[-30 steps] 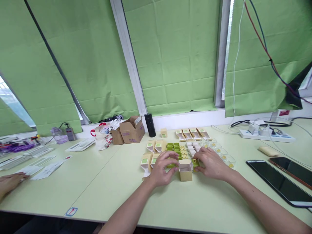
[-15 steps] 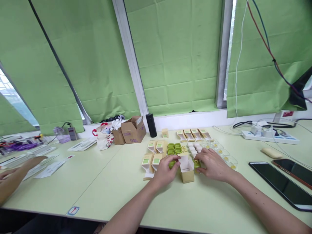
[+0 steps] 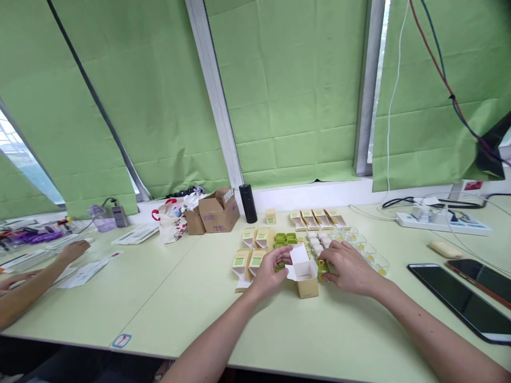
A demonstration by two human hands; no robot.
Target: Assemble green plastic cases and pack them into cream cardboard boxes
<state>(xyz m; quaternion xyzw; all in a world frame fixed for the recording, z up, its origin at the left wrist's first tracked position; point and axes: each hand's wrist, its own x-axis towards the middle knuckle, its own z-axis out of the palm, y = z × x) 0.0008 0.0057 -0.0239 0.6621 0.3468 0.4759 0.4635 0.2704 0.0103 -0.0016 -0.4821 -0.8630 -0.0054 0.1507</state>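
Observation:
A small kraft-brown box (image 3: 308,289) stands upright in front of me, its white-lined top flaps folded outward. My left hand (image 3: 272,269) is at the box's left side, fingers apart and curved around the white flap; whether they touch it is hard to see. At the box's right, my right hand (image 3: 348,270) pinches a small green piece (image 3: 321,268) with a ring-like top. Behind the hands are green square cups (image 3: 280,244), white rounded pieces (image 3: 318,249) in rows and clear domed covers (image 3: 360,247). More opened boxes (image 3: 240,262) stand to the left.
Further opened boxes (image 3: 318,219) and one closed box (image 3: 270,216) are at the back, near a black cylinder (image 3: 248,204) and a cardboard carton (image 3: 219,211). Phones (image 3: 459,300) and a power strip (image 3: 443,224) lie right. Another person's hand (image 3: 75,250) works among white trays at left.
The box's flaps have spread outward, and my left fingers have loosened from the box's edge. My right hand stays by the green piece. The other person's hand has shifted right.

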